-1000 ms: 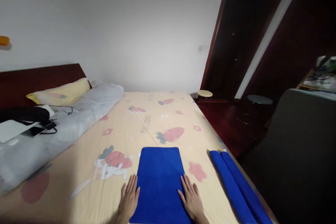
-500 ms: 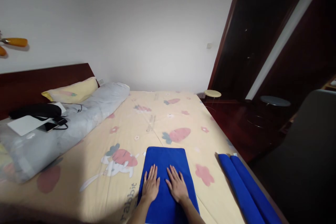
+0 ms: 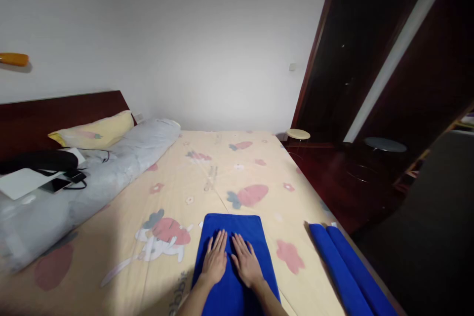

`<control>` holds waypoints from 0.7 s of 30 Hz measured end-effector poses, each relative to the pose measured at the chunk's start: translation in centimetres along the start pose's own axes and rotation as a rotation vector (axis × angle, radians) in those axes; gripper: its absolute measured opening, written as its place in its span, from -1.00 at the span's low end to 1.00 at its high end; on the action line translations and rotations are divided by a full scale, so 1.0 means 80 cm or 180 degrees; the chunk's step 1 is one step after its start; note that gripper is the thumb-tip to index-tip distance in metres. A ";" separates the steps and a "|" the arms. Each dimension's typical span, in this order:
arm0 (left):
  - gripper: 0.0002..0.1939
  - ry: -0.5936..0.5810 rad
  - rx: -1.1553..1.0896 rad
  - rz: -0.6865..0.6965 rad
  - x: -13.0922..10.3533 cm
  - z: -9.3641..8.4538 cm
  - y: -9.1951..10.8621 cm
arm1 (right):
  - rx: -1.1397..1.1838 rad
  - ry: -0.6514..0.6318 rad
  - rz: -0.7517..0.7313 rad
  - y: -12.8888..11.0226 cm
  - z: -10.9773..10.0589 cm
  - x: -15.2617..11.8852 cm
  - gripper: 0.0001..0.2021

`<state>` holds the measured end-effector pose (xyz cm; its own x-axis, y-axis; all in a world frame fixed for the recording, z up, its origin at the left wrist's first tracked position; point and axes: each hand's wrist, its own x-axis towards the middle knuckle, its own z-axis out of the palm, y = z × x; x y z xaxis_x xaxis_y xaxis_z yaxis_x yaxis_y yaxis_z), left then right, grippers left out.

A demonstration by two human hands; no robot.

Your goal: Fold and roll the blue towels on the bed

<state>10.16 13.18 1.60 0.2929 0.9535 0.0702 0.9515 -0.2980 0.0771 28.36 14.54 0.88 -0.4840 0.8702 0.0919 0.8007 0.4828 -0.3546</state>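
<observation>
Blue towel (image 3: pixel 233 252) flat on bed (image 3: pixel 207 177), pressed under left hand (image 3: pixel 215 261) and right hand (image 3: pixel 246 262), fingers spread wide, gripping nothing, likely to smooth it. Two blue rolls (image 3: pixel 346 271) nearby.

One flat blue towel (image 3: pixel 237 256); two rolled blue towels (image 3: pixel 348 276) (side by side); two stools (image 3: pixel 298 134); one pillow (image 3: pixel 92 133).

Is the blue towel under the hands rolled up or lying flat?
Flat: the blue towel lies as a rectangle on the bed sheet, both palms pressed on it.
</observation>
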 end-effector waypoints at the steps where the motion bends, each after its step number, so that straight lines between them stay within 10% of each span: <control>1: -0.28 -0.0136 -0.0089 0.0108 0.013 0.000 0.006 | 0.0043 -0.0144 -0.0066 -0.007 -0.002 0.011 -0.43; 9: -0.28 -0.0802 -0.0420 -0.0082 0.057 0.000 -0.026 | 0.0046 -0.0316 -0.0013 0.033 -0.011 0.043 -0.41; 16: -0.37 -0.0579 -0.0050 -0.0751 0.033 -0.009 -0.081 | -0.0296 -0.0006 0.0901 0.116 -0.015 0.021 -0.30; 21: -0.41 -0.0226 0.0081 -0.0819 0.033 -0.009 -0.069 | -0.0406 0.0004 0.1121 0.101 -0.024 0.022 -0.25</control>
<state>5.59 17.33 2.08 0.0462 0.9988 -0.0184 0.9973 -0.0451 0.0583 34.62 20.18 -0.06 -0.1706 0.9852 -0.0138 0.9556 0.1621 -0.2459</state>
